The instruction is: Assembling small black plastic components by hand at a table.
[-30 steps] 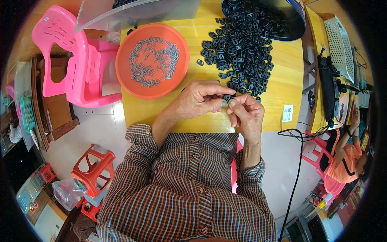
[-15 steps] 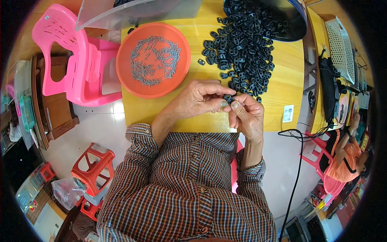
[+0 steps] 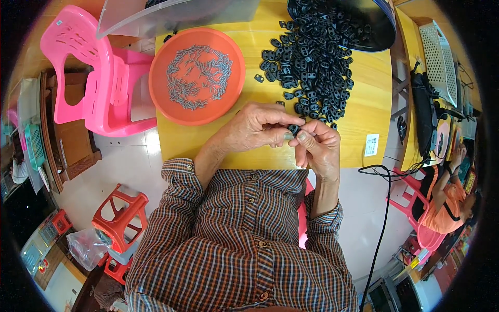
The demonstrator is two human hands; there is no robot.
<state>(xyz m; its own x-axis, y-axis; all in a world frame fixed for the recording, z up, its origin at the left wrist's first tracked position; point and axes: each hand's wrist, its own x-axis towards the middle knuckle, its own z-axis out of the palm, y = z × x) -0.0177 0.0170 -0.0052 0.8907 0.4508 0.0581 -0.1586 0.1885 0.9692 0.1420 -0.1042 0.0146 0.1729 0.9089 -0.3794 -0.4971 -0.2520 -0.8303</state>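
Note:
Close to the table's front edge, my left hand [image 3: 255,125] and my right hand [image 3: 321,148] meet over a small black plastic piece with holes [image 3: 294,129]. Thumb and fingers of both hands pinch it, hiding much of its surface. Just beyond my fingertips spreads a heap of similar black two-holed pieces [image 3: 312,67], spilling from a dark round container [image 3: 385,26] tipped on its side. To the left of the heap sits an orange plastic basin [image 3: 157,99]. Many small grey metal screws or pins [image 3: 200,78] lie scattered in its bottom.
A clear plastic bin [image 3: 182,18] stands at the table's far left. A white label [image 3: 371,144] lies on the yellow table [image 3: 358,114] at right. Pink chair [image 3: 101,78] and red stool [image 3: 122,218] are leftward; a black cable [image 3: 385,223] hangs at right. Another person [image 3: 444,208] sits far right.
The black piece has turned slightly between my fingertips. Both hands stay almost in the same place, and another dark piece now shows beside my left fingers.

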